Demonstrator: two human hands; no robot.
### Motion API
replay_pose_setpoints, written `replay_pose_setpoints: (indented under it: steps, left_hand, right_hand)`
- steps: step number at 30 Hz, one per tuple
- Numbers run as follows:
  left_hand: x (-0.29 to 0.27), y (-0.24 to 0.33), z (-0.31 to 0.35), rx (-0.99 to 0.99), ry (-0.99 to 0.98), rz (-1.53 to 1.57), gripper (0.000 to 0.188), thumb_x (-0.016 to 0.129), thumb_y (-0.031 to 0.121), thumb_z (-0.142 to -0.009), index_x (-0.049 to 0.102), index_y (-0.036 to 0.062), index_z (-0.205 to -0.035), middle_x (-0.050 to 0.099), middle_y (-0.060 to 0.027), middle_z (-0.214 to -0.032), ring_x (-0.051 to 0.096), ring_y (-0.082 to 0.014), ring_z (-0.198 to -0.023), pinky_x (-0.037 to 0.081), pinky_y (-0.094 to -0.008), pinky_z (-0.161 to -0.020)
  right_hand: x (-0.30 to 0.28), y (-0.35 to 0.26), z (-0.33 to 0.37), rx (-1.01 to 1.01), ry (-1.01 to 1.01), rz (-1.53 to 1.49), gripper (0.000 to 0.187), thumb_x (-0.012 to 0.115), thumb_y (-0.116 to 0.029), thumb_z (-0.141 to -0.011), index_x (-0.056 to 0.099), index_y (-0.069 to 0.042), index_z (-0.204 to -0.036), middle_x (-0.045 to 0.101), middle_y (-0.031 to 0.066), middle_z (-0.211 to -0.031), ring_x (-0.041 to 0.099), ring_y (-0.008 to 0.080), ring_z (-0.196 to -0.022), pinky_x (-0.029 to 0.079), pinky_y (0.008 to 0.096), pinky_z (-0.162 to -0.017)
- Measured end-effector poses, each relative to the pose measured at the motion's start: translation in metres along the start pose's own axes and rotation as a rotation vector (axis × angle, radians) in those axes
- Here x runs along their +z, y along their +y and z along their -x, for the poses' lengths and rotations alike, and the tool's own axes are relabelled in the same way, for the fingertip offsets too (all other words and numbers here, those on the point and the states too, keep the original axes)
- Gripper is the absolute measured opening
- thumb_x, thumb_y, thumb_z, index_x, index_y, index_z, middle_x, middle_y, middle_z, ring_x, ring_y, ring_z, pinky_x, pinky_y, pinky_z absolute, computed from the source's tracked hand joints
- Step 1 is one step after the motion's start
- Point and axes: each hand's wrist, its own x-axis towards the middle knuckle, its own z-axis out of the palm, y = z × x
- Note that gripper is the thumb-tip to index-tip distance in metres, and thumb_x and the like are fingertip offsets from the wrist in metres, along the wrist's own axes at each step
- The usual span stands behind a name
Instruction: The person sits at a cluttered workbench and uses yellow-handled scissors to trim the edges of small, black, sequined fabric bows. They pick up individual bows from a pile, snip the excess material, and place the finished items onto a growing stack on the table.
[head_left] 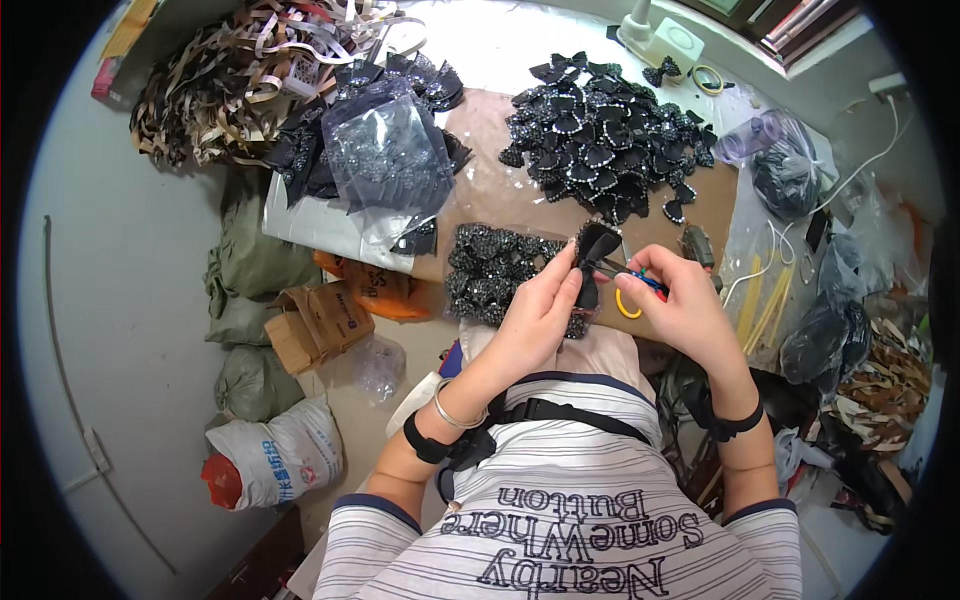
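My left hand (541, 306) pinches a black bow (597, 245) with a sparkling edge, held up over the near side of the table. Closed around a small tool (645, 284) with a thin metal tip and blue and red on its handle, my right hand (688, 302) brings that tip against the bow's middle. The fingers hide much of the tool, so its exact kind is unclear. Below it shows a yellow loop (628, 304); whether it belongs to the tool I cannot tell. Under my left hand lies a clear bag of black sparkly pieces (490, 262).
A heap of black bows (600, 135) covers the table's far middle. Left of it, a clear plastic bag (388, 150) rests on black pieces, beside tangled ribbon strips (215, 85). A tape roll (708, 80) lies far right. A cardboard box (318, 325) and sacks stand at the left.
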Motion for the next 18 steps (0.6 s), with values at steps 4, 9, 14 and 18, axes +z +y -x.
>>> replay_pose_setpoints:
  steps: [4,9,14,18]
  left_hand:
    - [-0.007,0.004,0.003,-0.137,-0.079,0.299,0.037,0.036,0.016,-0.102,0.042,0.0037,-0.137,0.064,-0.0063,-0.104,0.06,-0.0088,-0.082,0.052,-0.0241,-0.073]
    - [-0.001,0.005,0.006,-0.143,-0.062,0.342,0.04,0.037,0.017,-0.102,0.041,0.0037,-0.139,0.063,-0.0048,-0.102,0.059,-0.0074,-0.08,0.051,-0.0236,-0.07]
    - [-0.006,0.011,0.009,-0.112,-0.122,0.254,0.04,0.038,0.017,-0.102,0.04,0.0019,-0.139,0.061,-0.0036,-0.099,0.058,-0.0071,-0.078,0.05,-0.0234,-0.068]
    - [-0.011,0.016,0.012,-0.166,-0.177,0.33,0.041,0.039,0.018,-0.102,0.039,-0.0008,-0.138,0.06,-0.0062,-0.111,0.059,-0.0092,-0.091,0.052,-0.025,-0.076]
  right_hand:
    - [0.001,0.006,0.001,-0.094,-0.035,-0.151,0.027,0.069,-0.025,-0.082,0.061,0.001,-0.088,0.053,0.0092,-0.059,0.049,0.0145,-0.053,0.039,0.0285,-0.052]
    - [0.003,0.003,0.002,-0.131,-0.017,-0.136,0.025,0.07,-0.021,-0.081,0.061,0.001,-0.087,0.053,0.0075,-0.059,0.048,0.0121,-0.052,0.038,0.0272,-0.051]
    - [0.006,0.006,0.0,-0.195,-0.038,-0.157,0.023,0.07,-0.021,-0.081,0.062,0.001,-0.084,0.053,0.0078,-0.058,0.047,0.0109,-0.051,0.038,0.0257,-0.05]
    - [0.012,0.014,-0.002,-0.249,-0.032,-0.21,0.02,0.069,-0.018,-0.082,0.063,0.001,-0.084,0.058,0.0059,-0.06,0.048,0.0076,-0.052,0.038,0.0247,-0.05]
